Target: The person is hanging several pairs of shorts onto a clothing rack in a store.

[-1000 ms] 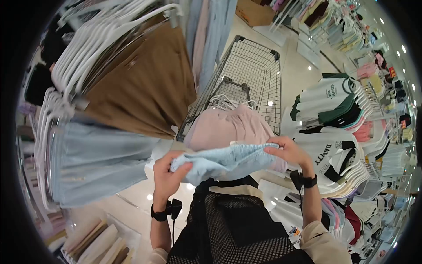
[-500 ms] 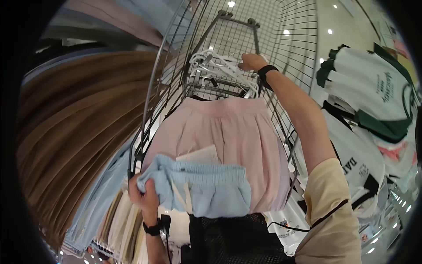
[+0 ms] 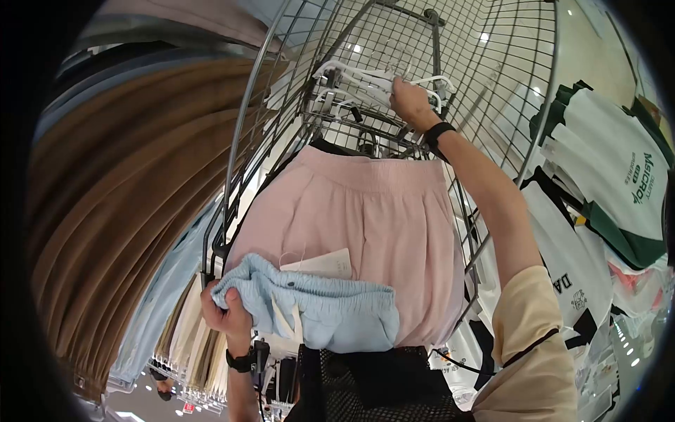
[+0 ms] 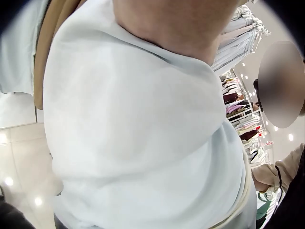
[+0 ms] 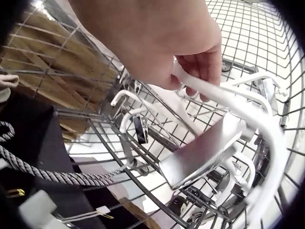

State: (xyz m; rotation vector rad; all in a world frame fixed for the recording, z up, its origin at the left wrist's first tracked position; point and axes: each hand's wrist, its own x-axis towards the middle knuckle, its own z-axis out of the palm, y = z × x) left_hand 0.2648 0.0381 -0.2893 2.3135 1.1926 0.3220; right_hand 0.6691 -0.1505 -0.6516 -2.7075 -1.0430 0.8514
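My left hand [image 3: 228, 316] grips the left end of the elastic waistband of light blue shorts [image 3: 344, 320], thumb on top. Cream drawstrings and a pale tag [image 3: 327, 264] show at the waistband. Pale blue cloth [image 4: 133, 119] fills most of the left wrist view and hides the fingers. Inside the shopping cart [image 3: 239, 133], my right hand [image 3: 413, 105] holds a white clip hanger [image 5: 269, 129], its fingers curled round the bar. More white hangers [image 3: 337, 95] lie around it. Pink pleated garments [image 3: 365, 211] hang over the cart's near end, partly behind the blue shorts.
Brown garments [image 3: 148, 155] hang close along the cart's left side, with light blue ones [image 3: 165, 288] below. White and green shirts [image 3: 619, 155] hang at the right. In the left wrist view, a person [image 4: 281, 86] is at the right edge.
Both hands held the blue shorts' waistband at first. My right hand has since let go and reached forward to the hangers in the cart; the left keeps its hold, and the view has come closer.
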